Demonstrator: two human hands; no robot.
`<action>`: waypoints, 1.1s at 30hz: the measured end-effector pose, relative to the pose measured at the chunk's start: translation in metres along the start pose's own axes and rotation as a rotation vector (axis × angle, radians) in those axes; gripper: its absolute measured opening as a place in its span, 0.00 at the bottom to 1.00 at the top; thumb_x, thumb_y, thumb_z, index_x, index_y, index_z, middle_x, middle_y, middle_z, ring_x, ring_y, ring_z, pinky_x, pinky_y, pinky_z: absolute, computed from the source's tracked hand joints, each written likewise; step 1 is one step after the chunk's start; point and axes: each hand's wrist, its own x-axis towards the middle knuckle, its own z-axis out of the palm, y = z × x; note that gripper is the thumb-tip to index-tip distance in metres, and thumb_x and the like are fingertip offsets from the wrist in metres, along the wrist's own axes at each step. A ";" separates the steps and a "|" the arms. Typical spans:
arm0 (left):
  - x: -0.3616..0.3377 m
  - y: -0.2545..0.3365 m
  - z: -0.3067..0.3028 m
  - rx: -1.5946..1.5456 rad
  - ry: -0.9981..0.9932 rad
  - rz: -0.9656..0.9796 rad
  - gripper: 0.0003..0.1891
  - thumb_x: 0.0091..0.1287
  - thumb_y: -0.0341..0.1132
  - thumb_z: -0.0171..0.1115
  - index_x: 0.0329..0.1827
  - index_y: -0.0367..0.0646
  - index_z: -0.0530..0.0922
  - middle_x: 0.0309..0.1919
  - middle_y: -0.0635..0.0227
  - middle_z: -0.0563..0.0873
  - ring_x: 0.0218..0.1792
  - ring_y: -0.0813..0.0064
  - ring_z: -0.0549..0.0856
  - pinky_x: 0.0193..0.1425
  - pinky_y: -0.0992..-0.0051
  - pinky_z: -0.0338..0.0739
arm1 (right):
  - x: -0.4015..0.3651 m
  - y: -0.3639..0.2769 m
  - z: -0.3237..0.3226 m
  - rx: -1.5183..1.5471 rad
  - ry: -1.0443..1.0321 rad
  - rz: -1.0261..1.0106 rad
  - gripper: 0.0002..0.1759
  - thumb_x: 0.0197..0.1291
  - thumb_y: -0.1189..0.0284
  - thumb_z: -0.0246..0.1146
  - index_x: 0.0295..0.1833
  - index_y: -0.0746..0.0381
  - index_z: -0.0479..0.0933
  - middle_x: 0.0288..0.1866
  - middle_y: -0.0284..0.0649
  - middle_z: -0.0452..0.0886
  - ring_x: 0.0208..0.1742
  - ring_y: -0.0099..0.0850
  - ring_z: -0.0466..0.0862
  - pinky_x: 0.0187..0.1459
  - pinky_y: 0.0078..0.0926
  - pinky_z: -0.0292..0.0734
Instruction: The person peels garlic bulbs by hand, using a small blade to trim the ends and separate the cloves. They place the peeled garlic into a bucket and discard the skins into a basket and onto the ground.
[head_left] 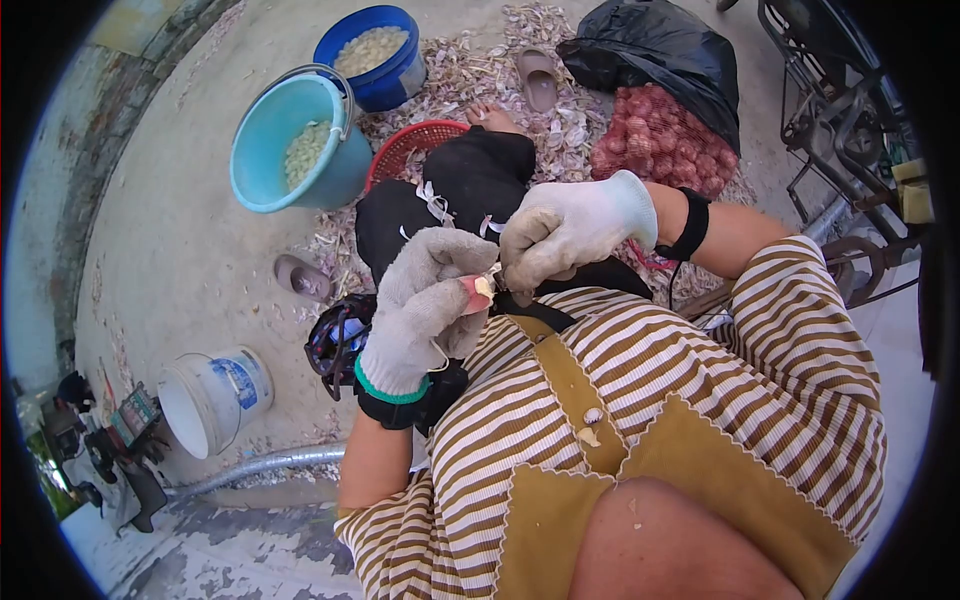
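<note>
My left hand (420, 300), in a grey knit glove with a green cuff, pinches a pale garlic clove (485, 287) between thumb and fingers, above my lap. A bare, pinkish thumb tip shows through the glove. Close against the clove is my right hand (570, 232), in a soiled white glove, its fingers curled shut. Something small and dark shows under those fingertips, too hidden to name. Scraps of papery skin (436, 203) lie on my dark trousers.
A turquoise bucket (245, 150) and a blue bucket (405, 85) hold pale cloves. Beyond my knees sits a red basket (388, 155). A red mesh sack of bulbs (660, 140) is partly under a black plastic bag (650, 45). A white bucket (190, 405) lies tipped; loose skins cover the floor.
</note>
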 end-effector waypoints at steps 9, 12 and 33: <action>-0.016 0.017 0.014 -0.063 0.078 0.145 0.18 0.68 0.30 0.55 0.60 0.32 0.72 0.43 0.55 0.85 0.33 0.76 0.86 0.29 0.84 0.81 | 0.005 0.042 -0.020 0.155 0.082 0.068 0.20 0.68 0.62 0.58 0.51 0.69 0.80 0.23 0.30 0.74 0.19 0.15 0.68 0.21 0.14 0.61; -0.031 0.041 0.022 0.094 -0.116 0.082 0.21 0.63 0.30 0.59 0.59 0.32 0.76 0.42 0.59 0.86 0.35 0.79 0.85 0.32 0.86 0.77 | -0.003 0.039 -0.019 0.201 0.131 0.051 0.19 0.67 0.63 0.60 0.51 0.69 0.80 0.23 0.31 0.75 0.19 0.15 0.68 0.21 0.14 0.60; -0.035 0.041 0.040 0.211 0.314 0.289 0.20 0.60 0.26 0.57 0.57 0.30 0.76 0.33 0.63 0.84 0.27 0.81 0.83 0.20 0.86 0.75 | -0.034 -0.033 0.000 -0.785 0.567 -0.549 0.18 0.55 0.66 0.68 0.51 0.61 0.80 0.40 0.45 0.83 0.41 0.40 0.84 0.43 0.32 0.79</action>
